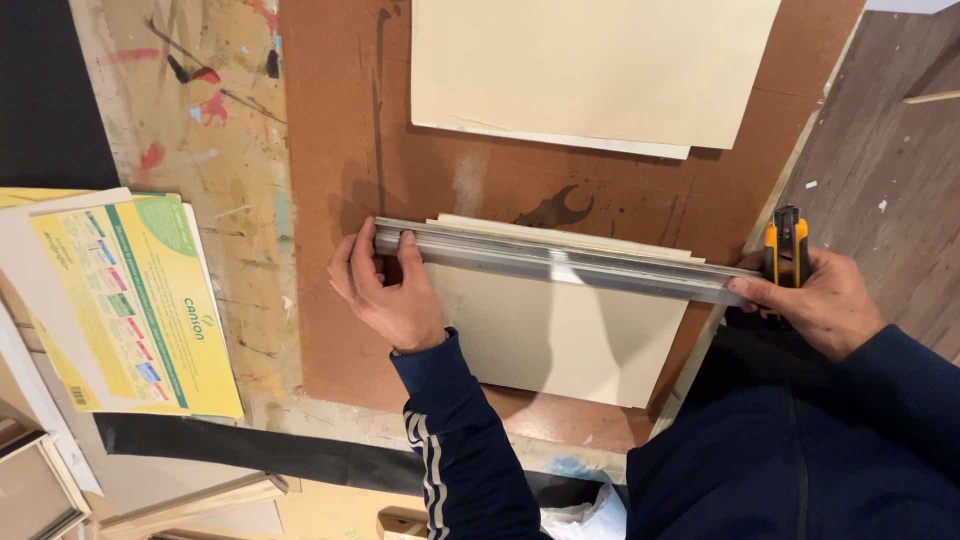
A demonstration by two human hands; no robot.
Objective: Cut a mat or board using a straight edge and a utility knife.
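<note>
A long metal ruler (pixel 560 262) lies across a cream sheet of paper (pixel 545 335) on a brown board (pixel 340 200). My left hand (pixel 385 290) grips the ruler's left end, thumb and fingers pressed on it. At the ruler's right end, my right hand (pixel 815 300) holds a yellow and black utility knife (pixel 787 250) upright, with the thumb touching the ruler's tip. Both sleeves are dark blue.
A larger cream sheet (pixel 590 70) lies further back on the board. A yellow paper pad (pixel 135 300) sits at the left on a paint-stained surface (pixel 215 130). Wooden frame pieces (pixel 40 490) are at the lower left. Dark wood flooring (pixel 890 170) shows at the right.
</note>
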